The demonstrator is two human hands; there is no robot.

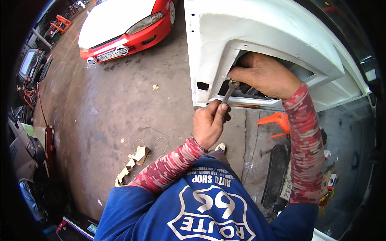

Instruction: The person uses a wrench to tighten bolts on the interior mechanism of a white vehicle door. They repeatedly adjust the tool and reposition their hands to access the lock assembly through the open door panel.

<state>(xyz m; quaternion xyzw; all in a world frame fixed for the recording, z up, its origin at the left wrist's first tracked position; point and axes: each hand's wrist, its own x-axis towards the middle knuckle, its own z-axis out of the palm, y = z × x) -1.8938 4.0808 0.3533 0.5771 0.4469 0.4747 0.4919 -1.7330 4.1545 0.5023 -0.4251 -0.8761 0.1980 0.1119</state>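
My left hand (210, 122) is closed round the shank of a metal wrench (229, 91). The wrench points up, its head at the lower left edge of an opening in a white vehicle panel (215, 44) that looks like a door. My right hand (265, 74) reaches into that opening from the right. Its thumb and bent fingers close together beside the wrench head, and the fingertips are hidden behind the panel's edge. Whatever they grip cannot be made out. Dark parts show inside the opening below my right hand.
A red car with a white hood (116, 20) stands ahead on the left. An orange plastic chair (277, 122) and a black panel (275, 172) are below the white panel. Cardboard pieces (140, 156) and thin wire lie on the concrete floor (100, 108). Vehicles line the far left.
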